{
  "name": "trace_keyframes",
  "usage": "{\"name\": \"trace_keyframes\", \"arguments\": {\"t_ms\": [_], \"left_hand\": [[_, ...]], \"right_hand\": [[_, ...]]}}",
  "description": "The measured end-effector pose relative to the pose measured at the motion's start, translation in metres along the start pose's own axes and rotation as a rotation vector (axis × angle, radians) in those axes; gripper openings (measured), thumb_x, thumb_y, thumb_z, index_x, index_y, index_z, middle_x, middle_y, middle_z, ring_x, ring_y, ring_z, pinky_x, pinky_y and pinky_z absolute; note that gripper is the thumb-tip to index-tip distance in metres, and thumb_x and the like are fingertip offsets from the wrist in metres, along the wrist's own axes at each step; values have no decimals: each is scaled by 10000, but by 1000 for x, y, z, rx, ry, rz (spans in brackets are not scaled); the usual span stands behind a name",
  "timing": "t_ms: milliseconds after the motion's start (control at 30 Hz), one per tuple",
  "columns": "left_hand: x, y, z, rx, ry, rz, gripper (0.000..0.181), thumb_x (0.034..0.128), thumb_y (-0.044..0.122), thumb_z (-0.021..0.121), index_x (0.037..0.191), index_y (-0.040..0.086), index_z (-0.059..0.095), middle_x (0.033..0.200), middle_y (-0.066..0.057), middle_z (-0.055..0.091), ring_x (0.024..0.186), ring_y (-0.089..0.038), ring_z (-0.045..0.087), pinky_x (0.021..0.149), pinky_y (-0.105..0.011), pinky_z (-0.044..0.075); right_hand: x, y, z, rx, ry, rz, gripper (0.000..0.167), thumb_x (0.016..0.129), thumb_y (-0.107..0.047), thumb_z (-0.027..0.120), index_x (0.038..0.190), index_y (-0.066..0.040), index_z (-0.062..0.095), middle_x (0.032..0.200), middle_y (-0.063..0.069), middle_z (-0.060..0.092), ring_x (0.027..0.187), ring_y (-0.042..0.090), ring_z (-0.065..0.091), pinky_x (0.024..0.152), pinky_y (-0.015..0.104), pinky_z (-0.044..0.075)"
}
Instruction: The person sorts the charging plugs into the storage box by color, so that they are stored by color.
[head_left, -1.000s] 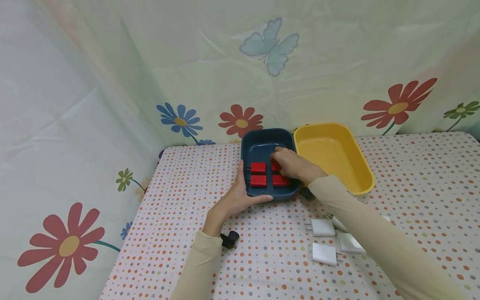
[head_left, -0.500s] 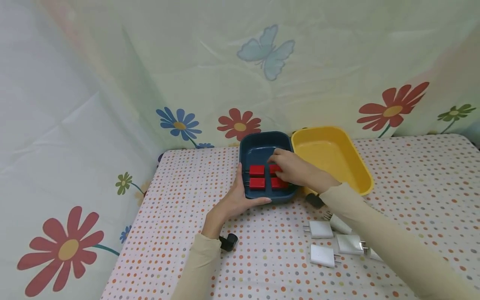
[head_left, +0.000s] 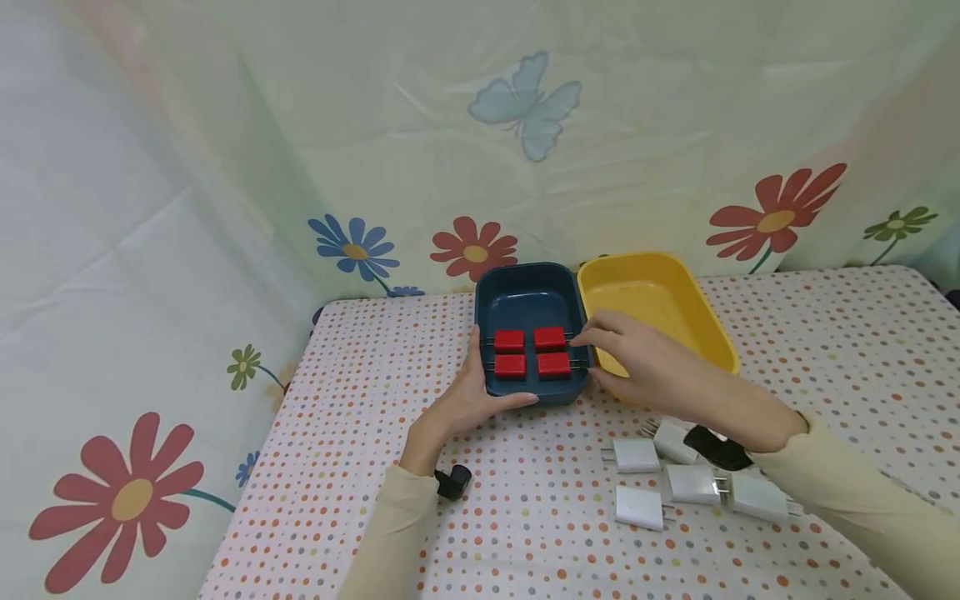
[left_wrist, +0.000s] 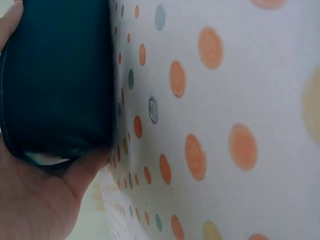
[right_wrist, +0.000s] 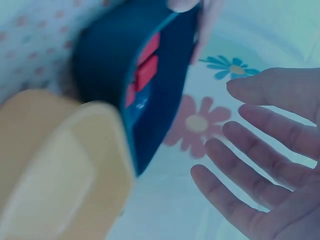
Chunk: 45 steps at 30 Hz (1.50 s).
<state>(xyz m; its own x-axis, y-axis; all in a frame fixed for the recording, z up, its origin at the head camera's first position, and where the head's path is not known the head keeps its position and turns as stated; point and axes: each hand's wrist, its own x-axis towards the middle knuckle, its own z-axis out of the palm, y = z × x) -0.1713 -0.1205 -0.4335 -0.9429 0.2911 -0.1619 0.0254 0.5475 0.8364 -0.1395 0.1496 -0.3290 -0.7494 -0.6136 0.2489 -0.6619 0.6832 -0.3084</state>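
Observation:
Several red plug chargers, one of them the front-right red charger [head_left: 554, 365], lie in two rows inside a dark blue tray [head_left: 527, 277], their prongs pointing at its side walls. My left hand [head_left: 467, 400] grips the tray's near-left corner, the thumb [left_wrist: 89, 171] along the near wall and the fingers on the left wall. Over the boundary between the blue tray and a yellow tray [head_left: 712, 333] is my right hand [head_left: 645, 358]. Its spread fingers [right_wrist: 260, 132] hold nothing in the right wrist view.
Several white plug chargers, including the nearest white charger [head_left: 640, 507], lie on the dotted tablecloth [head_left: 540, 533] in front of the yellow tray. A flower-printed curtain [head_left: 375, 125] stands behind the table. Black wrist cameras, such as the left wrist camera [head_left: 454, 482], sit on both wrists.
My right hand has let go of the far-right red charger and moved right, out of the blue tray. Its fingers have spread. The left hand still grips the tray corner.

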Motion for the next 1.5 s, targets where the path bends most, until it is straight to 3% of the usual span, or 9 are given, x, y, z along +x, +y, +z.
{"name": "trace_keyframes", "arguments": {"t_ms": [233, 467, 633, 800, 967, 1500], "left_hand": [[1, 0, 1, 10, -1, 6, 1349, 840, 470, 868, 1664, 229, -172, 1757, -34, 59, 1592, -268, 123, 1222, -584, 290], [1, 0, -1, 11, -5, 1, 1338, 852, 456, 862, 1661, 238, -181, 1759, -42, 40, 1596, -277, 115, 1229, -584, 273], [1, 0, -2, 14, -4, 3, 1341, 851, 466, 858, 1659, 237, -188, 1758, -36, 42, 1593, -270, 120, 1224, -576, 288], [1, -1, -1, 12, -3, 12, 1333, 854, 462, 855, 1662, 228, -180, 1759, -32, 41, 1594, -269, 115, 1223, -580, 290], [1, -2, 0, 22, 0, -2, 1335, 853, 470, 854, 1660, 240, -185, 1760, -24, 34, 1596, -271, 113, 1222, -585, 287], [0, -2, 1, 7, -2, 4, 1339, 853, 460, 857, 1658, 243, -191, 1757, -18, 49, 1591, -264, 121, 1218, -583, 297]], "right_hand": [[-48, 14, 14, 42, -27, 28, 359, 807, -19, 889, 1138, -57, 756, 1068, 13, 663, 920, 190, 635, 786, 356, 607], [-88, 5, 39, 182, -218, 97, 374, 836, -158, 896, 1176, -163, 738, 1159, -60, 628, 982, 138, 633, 797, 326, 604], [-106, 2, 55, 266, -282, 93, 386, 837, -201, 898, 1186, -160, 738, 1177, -66, 606, 968, 87, 591, 746, 282, 574], [-116, 1, 67, 262, -283, 77, 405, 814, -210, 916, 1172, -146, 739, 1185, -27, 622, 1013, 138, 619, 790, 330, 595], [-121, -1, 77, 243, -272, 114, 450, 793, -181, 917, 1201, -143, 729, 1203, -2, 631, 1032, 196, 649, 834, 399, 611], [-127, -11, 90, 164, -279, 165, 552, 780, -132, 924, 1282, -67, 703, 1286, 112, 639, 1153, 336, 644, 898, 508, 581]]}}
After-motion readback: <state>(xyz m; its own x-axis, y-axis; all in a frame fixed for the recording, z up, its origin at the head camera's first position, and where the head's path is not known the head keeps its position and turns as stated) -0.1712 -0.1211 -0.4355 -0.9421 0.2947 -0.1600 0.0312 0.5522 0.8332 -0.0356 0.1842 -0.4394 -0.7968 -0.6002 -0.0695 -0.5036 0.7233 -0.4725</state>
